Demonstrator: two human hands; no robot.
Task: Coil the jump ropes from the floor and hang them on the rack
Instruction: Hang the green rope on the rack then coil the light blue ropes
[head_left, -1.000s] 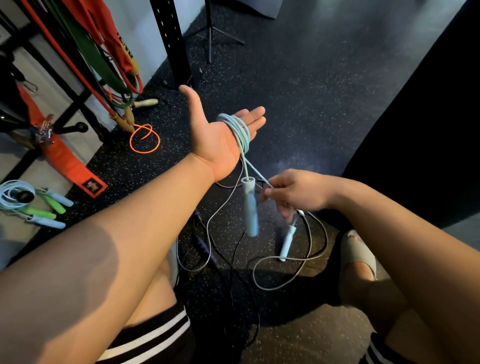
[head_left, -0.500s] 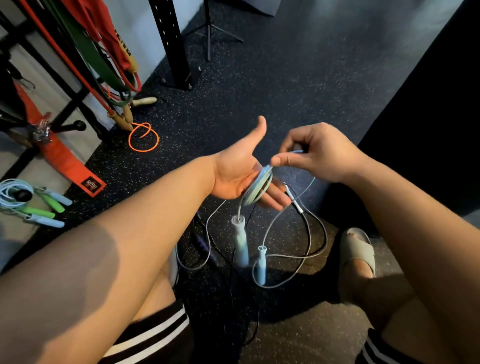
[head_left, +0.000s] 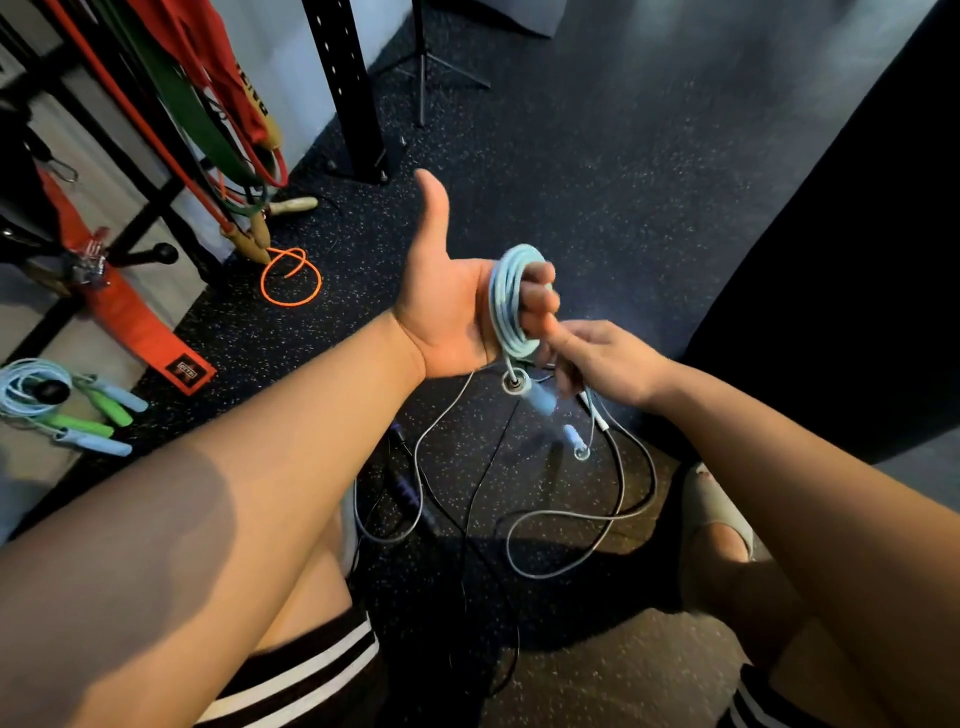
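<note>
A light blue jump rope (head_left: 511, 304) is wound in several loops round the fingers of my left hand (head_left: 452, 306). That hand is held out palm up, thumb raised, fingers curled over the coil. Just right of and below the coil, my right hand (head_left: 602, 358) pinches the rope's free strand. One blue handle (head_left: 532, 395) dangles under the coil, and the second handle (head_left: 575, 441) hangs lower. The rest of the rope (head_left: 576, 519) trails in a loop on the floor. At the left stands the black rack (head_left: 150, 208).
A coiled rope with green and blue handles (head_left: 78, 410) hangs at far left. An orange rope (head_left: 291, 283) lies by wooden handles (head_left: 257, 241). A thin black rope (head_left: 483, 493) with a purple handle (head_left: 410, 491) crosses the floor. Resistance bands (head_left: 208, 119), a black post (head_left: 348, 88) and a tripod (head_left: 423, 67) stand behind.
My right hand carried the strand up over my left hand and back down, adding a loop. My left hand turned thumb-up and its fingers curled. The handles swung.
</note>
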